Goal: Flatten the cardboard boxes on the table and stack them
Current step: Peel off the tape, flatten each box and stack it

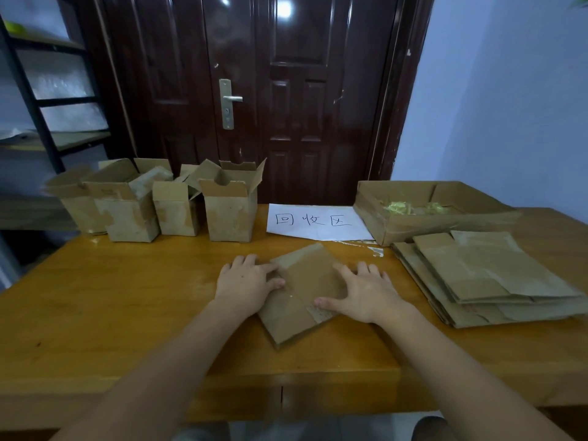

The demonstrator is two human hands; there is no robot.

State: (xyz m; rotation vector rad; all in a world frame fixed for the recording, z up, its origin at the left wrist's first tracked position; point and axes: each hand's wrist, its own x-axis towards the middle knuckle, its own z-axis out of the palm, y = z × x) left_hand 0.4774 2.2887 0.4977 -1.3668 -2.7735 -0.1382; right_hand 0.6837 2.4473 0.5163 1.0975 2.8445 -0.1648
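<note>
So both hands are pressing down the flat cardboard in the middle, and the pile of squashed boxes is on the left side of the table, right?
Not quite. The left hand and right hand do press the flat cardboard, but the pile of squashed boxes lies on the right side of the table, as the head view shows. The left side holds the standing boxes.

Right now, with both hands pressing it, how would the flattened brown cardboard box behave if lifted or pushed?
The flattened brown cardboard box looks thin, so probably light and fairly stiff. Its creases may spring open once the left hand and right hand release. It would likely slide easily on the glossy wooden table.
</note>
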